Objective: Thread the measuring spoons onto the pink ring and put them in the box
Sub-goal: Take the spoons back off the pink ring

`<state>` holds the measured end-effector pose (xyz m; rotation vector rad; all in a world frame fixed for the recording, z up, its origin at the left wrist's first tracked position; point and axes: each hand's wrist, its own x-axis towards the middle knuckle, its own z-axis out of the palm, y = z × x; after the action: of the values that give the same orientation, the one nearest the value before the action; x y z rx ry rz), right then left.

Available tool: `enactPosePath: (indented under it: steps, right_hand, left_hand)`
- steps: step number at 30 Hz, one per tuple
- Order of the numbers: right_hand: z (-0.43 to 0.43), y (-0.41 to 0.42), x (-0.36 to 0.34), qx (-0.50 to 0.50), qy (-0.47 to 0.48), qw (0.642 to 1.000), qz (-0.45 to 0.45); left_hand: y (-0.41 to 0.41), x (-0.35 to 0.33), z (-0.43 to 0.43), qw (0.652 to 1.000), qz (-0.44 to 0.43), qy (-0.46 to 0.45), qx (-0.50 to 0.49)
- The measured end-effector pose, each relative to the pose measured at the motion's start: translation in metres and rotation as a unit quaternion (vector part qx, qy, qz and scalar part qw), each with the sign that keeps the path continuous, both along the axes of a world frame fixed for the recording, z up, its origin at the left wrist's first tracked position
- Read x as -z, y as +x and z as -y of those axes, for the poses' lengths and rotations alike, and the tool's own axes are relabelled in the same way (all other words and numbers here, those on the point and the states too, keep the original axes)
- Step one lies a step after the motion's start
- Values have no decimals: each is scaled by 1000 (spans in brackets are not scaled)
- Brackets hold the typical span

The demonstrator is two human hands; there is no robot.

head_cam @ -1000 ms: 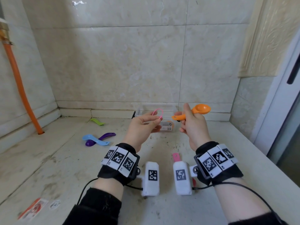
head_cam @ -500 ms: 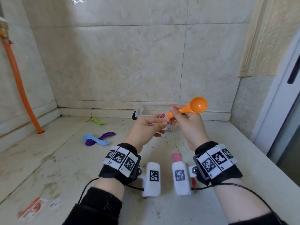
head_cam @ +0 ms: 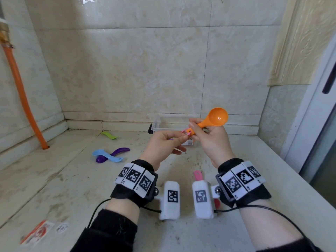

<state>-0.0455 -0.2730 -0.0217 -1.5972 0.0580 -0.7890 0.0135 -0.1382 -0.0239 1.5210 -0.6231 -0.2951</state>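
My right hand [head_cam: 212, 142] pinches the handle of an orange measuring spoon [head_cam: 215, 118], bowl raised up and to the right. My left hand [head_cam: 163, 144] grips the pink ring [head_cam: 184, 132], mostly hidden by the fingers. The holed end of the spoon's handle touches the ring between both hands. Behind them, against the wall, stands the clear plastic box [head_cam: 160, 125]. On the floor to the left lie a green spoon [head_cam: 110, 135], a light blue spoon [head_cam: 107, 155] and a purple spoon [head_cam: 113, 154]. A pink spoon [head_cam: 198, 175] peeks out between my wrists.
An orange pipe [head_cam: 20, 91] runs down the left wall into the floor. A torn red-and-white wrapper [head_cam: 39, 231] lies at the near left. A door frame [head_cam: 312, 106] borders the ledge on the right. Tiled walls close the back and left.
My hands have come together: the right hand brought the orange spoon left and tilted its bowl upward, so the handle's end now meets the pink ring held in the left hand.
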Motion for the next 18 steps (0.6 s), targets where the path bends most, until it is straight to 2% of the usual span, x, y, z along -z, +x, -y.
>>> enactPosePath:
  steps: [6, 10, 14, 18]
  right_hand:
    - [-1, -2, -1, -5, 1, 1000, -7]
    - [-2, -2, -3, -3, 30, 1000, 1]
    - [2, -1, -3, 56, 46, 997, -6]
    - [3, -2, -4, 51, 128, 990, -25]
  left_hand:
    - [-3, 2, 2, 993, -13, 67, 94]
    - [0, 2, 2, 999, 3, 44, 29]
    - [4, 2, 3, 999, 20, -14, -37]
    - [4, 0, 3, 996, 14, -70, -58]
